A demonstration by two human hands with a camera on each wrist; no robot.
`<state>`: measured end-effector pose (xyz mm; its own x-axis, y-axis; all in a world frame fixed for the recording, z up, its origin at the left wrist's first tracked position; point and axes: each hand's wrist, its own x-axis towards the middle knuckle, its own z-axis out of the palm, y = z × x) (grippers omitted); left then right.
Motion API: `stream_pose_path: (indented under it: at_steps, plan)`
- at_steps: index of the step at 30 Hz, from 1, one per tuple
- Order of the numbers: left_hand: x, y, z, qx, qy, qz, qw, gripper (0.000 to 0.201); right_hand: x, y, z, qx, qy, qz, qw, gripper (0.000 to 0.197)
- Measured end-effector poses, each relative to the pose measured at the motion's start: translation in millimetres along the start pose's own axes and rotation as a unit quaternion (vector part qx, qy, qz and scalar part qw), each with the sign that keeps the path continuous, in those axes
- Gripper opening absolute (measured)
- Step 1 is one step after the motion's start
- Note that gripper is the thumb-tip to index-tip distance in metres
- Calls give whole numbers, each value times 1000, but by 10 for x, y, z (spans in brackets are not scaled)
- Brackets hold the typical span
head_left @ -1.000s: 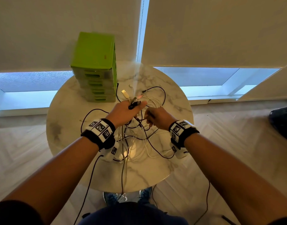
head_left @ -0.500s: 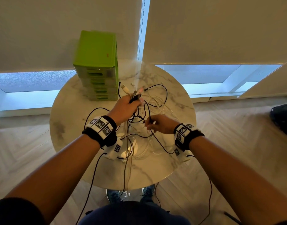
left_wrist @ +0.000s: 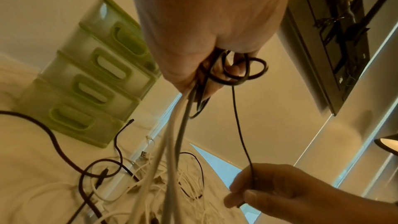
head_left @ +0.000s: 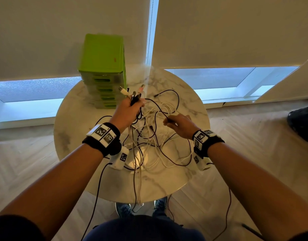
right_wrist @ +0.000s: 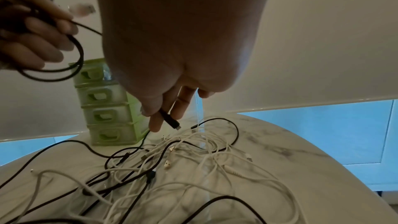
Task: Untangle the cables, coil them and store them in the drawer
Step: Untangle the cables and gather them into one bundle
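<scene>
A tangle of black and white cables point(head_left: 153, 138) lies on the round marble table point(head_left: 75, 129). My left hand point(head_left: 135, 101) is raised above it and grips a bundle of cable ends point(head_left: 132, 94), plugs sticking up; black loops point(left_wrist: 239, 72) hang from the fist. My right hand point(head_left: 168, 120) pinches a thin black cable point(head_left: 156, 106) that runs taut up to the left hand. The right wrist view shows its black plug point(right_wrist: 171, 123) between thumb and fingers. The green drawer unit point(head_left: 102, 66) stands at the table's back left, drawers closed.
Several cables hang over the table's near edge point(head_left: 137, 193) toward my shoes point(head_left: 123, 209). A dark object point(head_left: 302, 122) lies on the wood floor at right. Window blinds point(head_left: 219, 32) hang close behind the table.
My left hand has risen and moved away from me with the bundle. My right hand has shifted right, drawing the thin black cable out of the tangle.
</scene>
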<state>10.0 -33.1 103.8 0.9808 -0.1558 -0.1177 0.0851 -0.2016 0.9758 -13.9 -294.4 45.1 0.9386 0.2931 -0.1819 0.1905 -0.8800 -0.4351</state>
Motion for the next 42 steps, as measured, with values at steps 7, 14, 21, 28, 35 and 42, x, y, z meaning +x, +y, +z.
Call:
stream_pose_path:
  at_steps: [7,14,21,28,35,42]
  plan:
    - [-10,-68,299,130,-87,12,988,22,-444,-217,-312,140,-18,55,988,27]
    - [-93,38,989,98,-111,17,989,42,-1076,-27,-441,129,-15,203,970,27]
    - [-188,-54,1500,73,-220,37,972,13,-1837,404,5,63,-264,332,903,30]
    - [-351,-1,1981,139,-273,70,949,8,-1831,226,-24,217,-41,162,962,57]
    - [-262,49,2116,163,-254,52,952,22,-1818,416,-180,163,13,138,977,21]
    - [-246,105,2216,133,-204,32,969,31,-2024,1038,-291,-123,-113,333,928,35]
